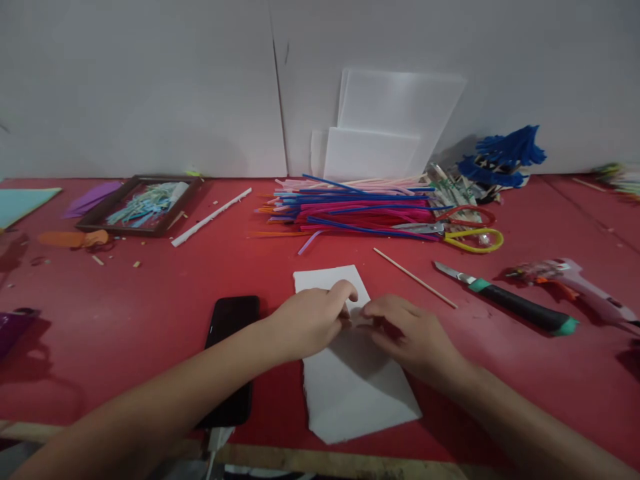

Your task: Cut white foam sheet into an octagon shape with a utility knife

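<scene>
A white sheet [360,393] with a rough left edge lies on the red table near its front. Over its upper half is my left hand [315,320], fingers curled together in a pinch. My right hand [413,333] faces it from the right, its fingers bent and also pinched. Between the fingertips of both hands there may be something small and pale, too unclear to name. Left of the sheet, partly under my left forearm, lies a black phone [233,317] with a white cable at its lower end.
Behind the sheet lie colourful pipe cleaners [350,210] and yellow-handled scissors [473,239]. To the right are a thin stick [415,277], a craft knife [520,305] and a glue gun [590,290]. A framed tray [93,225] and a white rod [213,217] are back left.
</scene>
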`<move>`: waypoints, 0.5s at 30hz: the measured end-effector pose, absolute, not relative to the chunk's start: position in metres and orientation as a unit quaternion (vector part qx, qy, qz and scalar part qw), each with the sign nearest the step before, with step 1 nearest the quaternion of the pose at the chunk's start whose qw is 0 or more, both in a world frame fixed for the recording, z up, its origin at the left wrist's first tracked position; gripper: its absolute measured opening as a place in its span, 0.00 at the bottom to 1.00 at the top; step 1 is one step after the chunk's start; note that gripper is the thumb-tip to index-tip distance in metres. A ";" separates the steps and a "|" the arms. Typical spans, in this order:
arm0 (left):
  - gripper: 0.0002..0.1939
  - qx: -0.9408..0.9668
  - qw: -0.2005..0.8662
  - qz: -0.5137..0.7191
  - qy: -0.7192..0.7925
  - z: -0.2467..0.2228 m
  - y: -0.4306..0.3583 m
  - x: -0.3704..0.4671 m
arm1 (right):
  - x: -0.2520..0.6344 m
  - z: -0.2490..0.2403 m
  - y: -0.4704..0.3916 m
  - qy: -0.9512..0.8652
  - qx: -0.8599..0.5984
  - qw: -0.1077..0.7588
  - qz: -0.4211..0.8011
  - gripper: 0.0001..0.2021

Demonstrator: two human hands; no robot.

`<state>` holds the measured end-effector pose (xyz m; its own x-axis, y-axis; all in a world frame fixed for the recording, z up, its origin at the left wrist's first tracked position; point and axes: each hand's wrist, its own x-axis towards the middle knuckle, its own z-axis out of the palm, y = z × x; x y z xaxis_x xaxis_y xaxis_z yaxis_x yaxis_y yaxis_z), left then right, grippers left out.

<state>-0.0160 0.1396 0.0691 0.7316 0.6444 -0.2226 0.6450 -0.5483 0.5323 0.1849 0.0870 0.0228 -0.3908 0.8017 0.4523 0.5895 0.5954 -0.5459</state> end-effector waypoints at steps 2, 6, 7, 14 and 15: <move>0.17 0.881 0.304 0.006 0.364 0.069 0.136 -0.015 | 0.183 0.022 0.087 -0.827 -0.407 0.357 0.149 0.09; 0.18 0.885 0.287 0.017 0.365 0.067 0.134 -0.013 | 0.183 0.020 0.087 -0.836 -0.392 0.357 0.140 0.09; 0.18 0.887 0.279 0.018 0.366 0.066 0.134 -0.013 | 0.184 0.020 0.087 -0.838 -0.391 0.355 0.136 0.09; 0.14 0.911 0.180 0.004 0.370 0.072 0.125 -0.012 | 0.187 0.022 0.086 -0.843 -0.400 0.342 0.112 0.10; 0.14 0.912 0.160 0.003 0.378 0.074 0.116 -0.011 | 0.189 0.023 0.087 -0.839 -0.409 0.342 0.107 0.10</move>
